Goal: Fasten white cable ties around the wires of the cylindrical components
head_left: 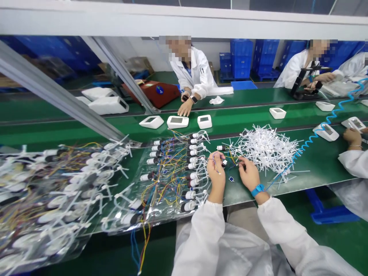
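My left hand (pixel 217 174) is closed around thin coloured wires, with a small white part (pixel 224 162) by its fingertips. Facing it, my right hand (pixel 249 175) pinches the far end of the yellow and dark wires (pixel 230 156) stretched between both hands. Just beyond my hands lies a white cylinder with a black end (pixel 221 148), seemingly joined to these wires. A small dark blue square piece (pixel 231 179) rests on the green table between my wrists. To the right is a heap of white zip ties (pixel 268 147).
Left of me, wired white-and-black cylinders with tubes (pixel 193 163) lie in rows on clear plastic (pixel 169 203); more are piled farther left (pixel 66 191). White devices with screens (pixel 177 122) sit on the green belt (pixel 238 117). A blue coiled hose (pixel 335 111) hangs right. Co-workers' hands are opposite and right.
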